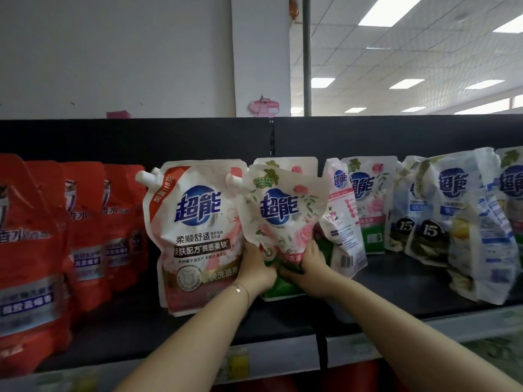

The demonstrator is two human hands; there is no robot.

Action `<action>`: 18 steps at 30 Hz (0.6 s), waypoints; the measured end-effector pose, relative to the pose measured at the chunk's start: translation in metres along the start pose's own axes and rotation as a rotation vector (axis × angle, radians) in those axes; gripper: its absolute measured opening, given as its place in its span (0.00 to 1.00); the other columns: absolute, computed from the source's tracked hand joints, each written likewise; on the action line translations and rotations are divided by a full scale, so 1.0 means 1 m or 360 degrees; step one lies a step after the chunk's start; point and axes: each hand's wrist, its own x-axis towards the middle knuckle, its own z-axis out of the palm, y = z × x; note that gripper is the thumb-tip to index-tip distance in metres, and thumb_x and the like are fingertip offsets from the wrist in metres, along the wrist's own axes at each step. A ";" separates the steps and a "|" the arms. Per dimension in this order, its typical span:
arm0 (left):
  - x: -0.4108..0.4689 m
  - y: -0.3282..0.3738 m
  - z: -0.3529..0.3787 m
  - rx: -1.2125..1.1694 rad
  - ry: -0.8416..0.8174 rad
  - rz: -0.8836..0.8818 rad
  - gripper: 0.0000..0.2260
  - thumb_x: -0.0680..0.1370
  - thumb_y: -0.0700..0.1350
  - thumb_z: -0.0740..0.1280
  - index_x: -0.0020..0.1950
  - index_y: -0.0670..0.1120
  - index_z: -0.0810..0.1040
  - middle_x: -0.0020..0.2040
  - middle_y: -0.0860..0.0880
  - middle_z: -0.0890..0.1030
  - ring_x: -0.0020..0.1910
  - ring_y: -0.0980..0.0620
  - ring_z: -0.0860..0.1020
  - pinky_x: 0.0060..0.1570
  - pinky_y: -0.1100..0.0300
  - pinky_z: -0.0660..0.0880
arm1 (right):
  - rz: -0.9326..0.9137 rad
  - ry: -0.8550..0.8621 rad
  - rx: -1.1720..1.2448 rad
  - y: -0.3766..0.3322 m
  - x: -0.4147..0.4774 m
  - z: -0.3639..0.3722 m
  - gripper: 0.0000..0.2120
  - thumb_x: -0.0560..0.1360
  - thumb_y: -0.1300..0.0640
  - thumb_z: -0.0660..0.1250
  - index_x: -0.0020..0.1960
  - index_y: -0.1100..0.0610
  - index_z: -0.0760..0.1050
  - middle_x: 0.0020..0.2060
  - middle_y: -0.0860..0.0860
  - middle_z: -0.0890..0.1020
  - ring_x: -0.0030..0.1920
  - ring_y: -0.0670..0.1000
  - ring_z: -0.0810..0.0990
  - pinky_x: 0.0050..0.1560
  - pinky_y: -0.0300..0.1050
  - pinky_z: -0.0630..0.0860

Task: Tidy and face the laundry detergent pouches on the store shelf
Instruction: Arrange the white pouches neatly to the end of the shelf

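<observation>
Forearms are seen reaching up from the bottom of the view to the front edge of the black shelf (396, 287), where a yellow price tag (238, 363) is fixed to the rail. A thin bracelet (239, 290) is worn on the left wrist. The left hand (256, 268) is curled round the lower left side of a rose-printed detergent pouch (283, 213), and the right hand (307, 267) is clamped on its lower right side, so the pouch is gripped by both. It is held upright with its face forward (the top leans slightly right), near the middle of the shelf's front edge. A larger pink-and-white spouted pouch (195, 233) is stood just beside it on the left, and touches it. Red pouches (85, 222) are lined along the left end of the shelf. To the right, one pouch (343, 222) is turned with its back label outward, and blue-and-white pouches (452, 222) are slumped unevenly toward the right end. Another rose pouch (300, 165) is partly hidden behind the held one. Beyond the shelf's back panel (169, 137), a white wall (113, 52), a grey pole (307, 52) and ceiling light panels (390, 9) are seen.
</observation>
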 end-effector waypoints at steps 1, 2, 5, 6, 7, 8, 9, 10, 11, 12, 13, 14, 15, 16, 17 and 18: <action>0.002 0.001 0.002 0.0013 0.0026 -0.0034 0.36 0.71 0.37 0.67 0.75 0.42 0.54 0.71 0.45 0.65 0.71 0.46 0.64 0.70 0.59 0.62 | -0.0027 -0.0028 -0.0048 -0.002 0.000 -0.001 0.55 0.73 0.42 0.69 0.75 0.57 0.28 0.76 0.56 0.37 0.76 0.58 0.40 0.76 0.55 0.45; 0.003 0.002 0.005 0.0035 0.0050 -0.0056 0.37 0.68 0.37 0.67 0.75 0.41 0.56 0.70 0.43 0.65 0.70 0.45 0.64 0.71 0.56 0.63 | -0.0048 -0.0050 -0.0033 -0.001 0.001 -0.003 0.55 0.73 0.42 0.69 0.76 0.57 0.28 0.76 0.55 0.36 0.76 0.57 0.39 0.76 0.55 0.45; 0.003 0.009 0.011 0.0106 0.0100 -0.0133 0.43 0.59 0.43 0.63 0.74 0.38 0.55 0.71 0.40 0.62 0.71 0.42 0.62 0.71 0.52 0.63 | -0.0004 -0.0115 0.0054 0.013 0.008 -0.015 0.65 0.62 0.36 0.74 0.75 0.52 0.28 0.77 0.52 0.37 0.76 0.56 0.38 0.76 0.58 0.48; 0.002 0.012 0.012 0.0131 0.0084 -0.0158 0.45 0.60 0.44 0.64 0.75 0.38 0.52 0.73 0.39 0.58 0.73 0.42 0.58 0.73 0.52 0.59 | 0.0045 -0.0105 0.0111 0.017 0.009 -0.019 0.69 0.56 0.32 0.75 0.75 0.49 0.28 0.77 0.51 0.40 0.77 0.56 0.42 0.75 0.59 0.51; 0.000 0.016 0.012 0.0123 0.0052 -0.0178 0.46 0.62 0.44 0.65 0.76 0.39 0.47 0.75 0.40 0.52 0.75 0.42 0.53 0.74 0.52 0.55 | 0.0089 -0.0093 0.0192 0.021 0.010 -0.022 0.72 0.50 0.30 0.76 0.75 0.46 0.29 0.77 0.49 0.44 0.77 0.56 0.46 0.75 0.59 0.55; -0.001 0.019 0.012 0.0090 0.0012 -0.0185 0.47 0.65 0.43 0.67 0.77 0.39 0.42 0.76 0.41 0.47 0.76 0.42 0.49 0.75 0.54 0.50 | 0.0120 -0.0084 0.0283 0.025 0.010 -0.024 0.74 0.47 0.30 0.77 0.75 0.45 0.29 0.77 0.47 0.48 0.76 0.54 0.49 0.74 0.58 0.59; -0.001 0.020 0.013 0.0057 -0.0028 -0.0185 0.47 0.68 0.42 0.67 0.76 0.39 0.39 0.76 0.41 0.44 0.76 0.42 0.45 0.75 0.55 0.47 | 0.0145 -0.0073 0.0379 0.028 0.009 -0.028 0.75 0.47 0.33 0.80 0.75 0.45 0.29 0.75 0.45 0.51 0.75 0.52 0.53 0.73 0.57 0.62; -0.001 0.020 0.014 0.0035 -0.0066 -0.0187 0.46 0.71 0.41 0.68 0.76 0.39 0.37 0.76 0.41 0.42 0.76 0.42 0.43 0.75 0.56 0.46 | 0.0170 -0.0053 0.0492 0.031 0.009 -0.032 0.74 0.49 0.38 0.82 0.75 0.46 0.30 0.73 0.44 0.55 0.73 0.50 0.57 0.71 0.54 0.65; -0.001 0.018 0.014 0.0010 -0.0092 -0.0194 0.46 0.72 0.41 0.68 0.76 0.39 0.37 0.76 0.41 0.42 0.76 0.43 0.44 0.75 0.56 0.47 | 0.0187 -0.0024 0.0633 0.034 0.009 -0.038 0.71 0.52 0.43 0.83 0.76 0.48 0.35 0.69 0.45 0.60 0.69 0.49 0.62 0.68 0.51 0.69; 0.000 0.013 0.014 -0.0022 -0.0093 -0.0194 0.45 0.73 0.41 0.69 0.76 0.39 0.39 0.76 0.41 0.45 0.76 0.43 0.48 0.74 0.56 0.50 | 0.0208 0.0004 0.0793 0.036 0.008 -0.045 0.66 0.53 0.47 0.83 0.76 0.50 0.41 0.68 0.46 0.64 0.65 0.49 0.67 0.63 0.47 0.74; 0.000 0.009 0.013 -0.0043 -0.0060 -0.0171 0.43 0.72 0.43 0.71 0.75 0.39 0.44 0.75 0.41 0.51 0.75 0.44 0.53 0.73 0.58 0.54 | 0.0220 0.0027 0.0933 0.039 0.006 -0.052 0.62 0.53 0.47 0.83 0.75 0.52 0.49 0.67 0.48 0.68 0.62 0.49 0.72 0.59 0.46 0.77; -0.002 0.005 0.011 -0.0056 -0.0009 -0.0131 0.41 0.72 0.44 0.73 0.74 0.39 0.48 0.73 0.43 0.57 0.73 0.46 0.58 0.71 0.59 0.57 | 0.0245 0.0063 0.0975 0.040 0.003 -0.057 0.58 0.51 0.44 0.82 0.74 0.53 0.55 0.67 0.50 0.72 0.61 0.50 0.75 0.58 0.48 0.78; -0.005 0.004 0.009 -0.0063 0.0032 -0.0091 0.39 0.71 0.45 0.74 0.72 0.40 0.52 0.71 0.44 0.61 0.71 0.47 0.61 0.69 0.61 0.59 | 0.0271 0.0114 0.0927 0.042 0.002 -0.061 0.56 0.51 0.40 0.81 0.72 0.53 0.60 0.66 0.51 0.74 0.60 0.52 0.76 0.60 0.51 0.77; -0.009 0.004 0.007 -0.0068 0.0048 -0.0059 0.39 0.71 0.45 0.74 0.72 0.40 0.53 0.70 0.45 0.62 0.70 0.48 0.62 0.67 0.62 0.59 | 0.0299 0.0158 0.0811 0.043 0.001 -0.062 0.51 0.54 0.39 0.80 0.71 0.53 0.62 0.66 0.51 0.74 0.61 0.53 0.76 0.62 0.53 0.75; -0.014 0.005 0.005 -0.0062 0.0043 -0.0031 0.39 0.71 0.45 0.75 0.72 0.40 0.53 0.70 0.45 0.62 0.71 0.48 0.62 0.68 0.62 0.58 | 0.0331 0.0211 0.0687 0.043 0.000 -0.062 0.46 0.59 0.39 0.78 0.71 0.52 0.63 0.65 0.50 0.74 0.62 0.54 0.75 0.64 0.54 0.73; -0.017 0.007 0.005 -0.0048 0.0027 -0.0010 0.39 0.72 0.45 0.74 0.72 0.40 0.52 0.71 0.45 0.61 0.71 0.48 0.61 0.68 0.62 0.58 | 0.0358 0.0249 0.0602 0.041 -0.001 -0.061 0.41 0.63 0.41 0.76 0.70 0.52 0.63 0.64 0.50 0.74 0.62 0.55 0.75 0.64 0.54 0.72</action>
